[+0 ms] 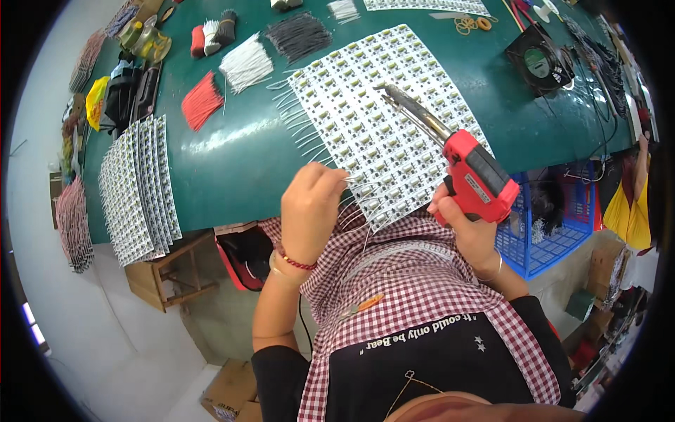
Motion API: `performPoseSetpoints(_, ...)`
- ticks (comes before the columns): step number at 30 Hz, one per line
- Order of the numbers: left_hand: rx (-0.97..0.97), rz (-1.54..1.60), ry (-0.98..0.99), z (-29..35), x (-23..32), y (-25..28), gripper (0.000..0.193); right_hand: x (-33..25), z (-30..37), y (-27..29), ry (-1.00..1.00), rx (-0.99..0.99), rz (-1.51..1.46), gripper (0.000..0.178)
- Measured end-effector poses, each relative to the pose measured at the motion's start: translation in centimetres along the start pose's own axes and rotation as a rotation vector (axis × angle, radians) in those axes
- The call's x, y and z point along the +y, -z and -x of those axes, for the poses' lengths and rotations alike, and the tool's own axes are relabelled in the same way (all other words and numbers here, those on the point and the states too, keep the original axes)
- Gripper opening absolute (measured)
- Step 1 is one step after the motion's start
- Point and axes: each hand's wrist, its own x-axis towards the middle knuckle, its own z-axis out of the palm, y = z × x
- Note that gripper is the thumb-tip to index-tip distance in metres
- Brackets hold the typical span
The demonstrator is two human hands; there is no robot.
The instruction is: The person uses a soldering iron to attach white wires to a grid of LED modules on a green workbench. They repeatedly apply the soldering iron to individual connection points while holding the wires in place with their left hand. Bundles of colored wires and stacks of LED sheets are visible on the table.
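Observation:
A large white panel of small circuit boards lies on the green table, its near corner reaching over the front edge. Thin white wires stick out in a row along its left side. My left hand is at that side with thumb and fingers pinched on a white wire. My right hand grips the handle of a red and black soldering gun. Its metal barrel points up and left over the panel, and the tip appears above the boards; whether it touches them I cannot tell.
Bundles of red wires, white wires and black wires lie farther back. Stacked panels overhang the table at left. A black fan stands at right, above a blue crate. A wooden stool is below.

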Motion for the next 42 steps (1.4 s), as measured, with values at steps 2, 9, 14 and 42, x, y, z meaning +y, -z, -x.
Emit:
performPoseSetpoints(2, -0.032, -0.026, -0.094, 0.2, -0.2, -1.0, 0.013, 0.1, 0.4, 0.9, -0.061, -0.061, 0.031, 0.028)
performPoseSetpoints(9, -0.100, -0.033, -0.294, 0.4, -0.4, -1.3, 0.026, 2.0, 4.8, 5.2, -0.165, -0.094, 0.068, 0.020)
performPoseSetpoints(14, -0.161, -0.013, -0.305, 0.6, -0.9, -1.6, 0.029, 3.7, 7.5, 7.1, -0.195, -0.151, 0.188, 0.017)
performPoseSetpoints(42, -0.106, -0.064, -0.383, 0.8, -0.7, -2.0, 0.009, 5.8, 9.8, 8.3, -0.167, -0.244, 0.144, 0.009)
